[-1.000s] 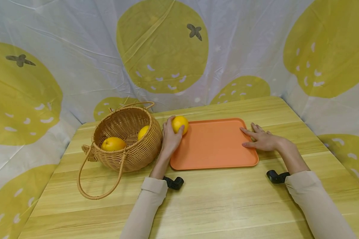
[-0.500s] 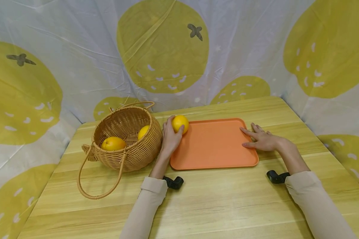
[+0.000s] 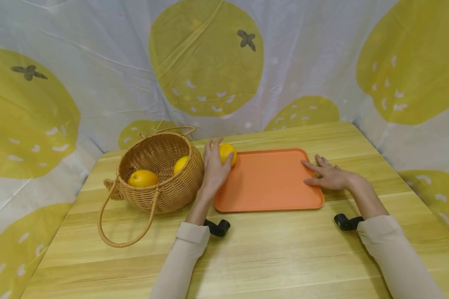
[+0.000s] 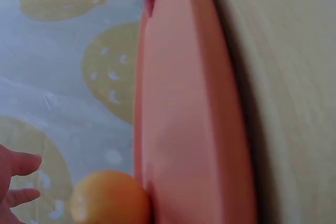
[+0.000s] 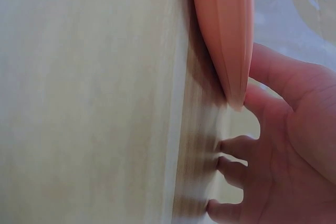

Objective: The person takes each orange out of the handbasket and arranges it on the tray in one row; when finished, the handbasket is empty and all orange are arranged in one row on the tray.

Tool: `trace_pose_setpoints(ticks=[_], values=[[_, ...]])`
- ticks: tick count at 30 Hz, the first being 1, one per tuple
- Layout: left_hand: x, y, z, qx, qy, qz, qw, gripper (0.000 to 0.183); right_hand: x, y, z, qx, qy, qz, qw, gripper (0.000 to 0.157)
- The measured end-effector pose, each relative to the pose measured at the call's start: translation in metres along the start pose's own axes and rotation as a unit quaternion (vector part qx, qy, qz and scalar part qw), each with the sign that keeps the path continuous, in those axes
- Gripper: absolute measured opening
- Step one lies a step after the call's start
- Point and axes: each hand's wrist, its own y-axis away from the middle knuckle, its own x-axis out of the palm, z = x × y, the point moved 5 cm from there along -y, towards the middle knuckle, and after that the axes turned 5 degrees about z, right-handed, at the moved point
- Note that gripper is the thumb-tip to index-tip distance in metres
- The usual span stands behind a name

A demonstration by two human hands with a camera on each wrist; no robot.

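Note:
An orange [image 3: 229, 155] sits at the far left corner of the coral tray [image 3: 269, 182]. Over its left side is my left hand [image 3: 216, 168], partly hiding it. In the left wrist view, the visible fingers [image 4: 23, 163] are extended, with a gap between them and the orange [image 4: 111, 200]. My right hand [image 3: 333, 176] rests at the tray's right end with fingers spread. Its thumb and index finger touch the rim, while other fingertips [image 5: 223, 146] touch the table in the right wrist view.
Left of the tray stands a wicker basket [image 3: 172, 195] holding two yellow-orange fruits, one at the near side [image 3: 144, 178] and one at the right [image 3: 180, 165]. Its looped handle [image 3: 124, 245] hangs toward the front. A fruit-print cloth [image 3: 299, 54] hangs behind the wooden table [image 3: 277, 257].
My left hand's fingers have lifted and loosened from around the orange, which stays at the same corner. The right hand keeps its place at the tray. The head view shifts slightly.

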Motion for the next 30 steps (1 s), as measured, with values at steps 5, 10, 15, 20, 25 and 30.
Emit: trace_pose_setpoints(ticks=[5,10,15,20,25,30], values=[[-0.010,0.002,-0.024,0.027,0.006,0.025,0.9993,0.055,0.000,0.001,0.000,-0.001,-0.001,0.000,1.000,0.086],[-0.031,0.001,-0.053,0.057,0.024,0.067,0.9958,0.055,0.000,0.002,-0.001,0.001,0.001,0.000,1.000,0.086],[-0.069,0.000,-0.082,0.068,0.009,0.077,0.9946,0.057,-0.001,0.001,0.000,0.000,0.006,0.001,1.000,0.085],[-0.109,-0.007,-0.105,0.061,-0.011,0.078,0.9950,0.057,-0.001,0.001,0.000,0.001,0.005,0.000,1.000,0.086],[-0.147,-0.017,-0.109,0.045,-0.017,0.096,0.9942,0.048,-0.001,0.001,0.000,0.001,0.005,0.001,1.000,0.086],[-0.178,-0.030,-0.093,0.048,-0.043,0.141,0.9880,0.031,0.000,0.001,0.001,-0.001,0.005,0.002,1.000,0.085]])
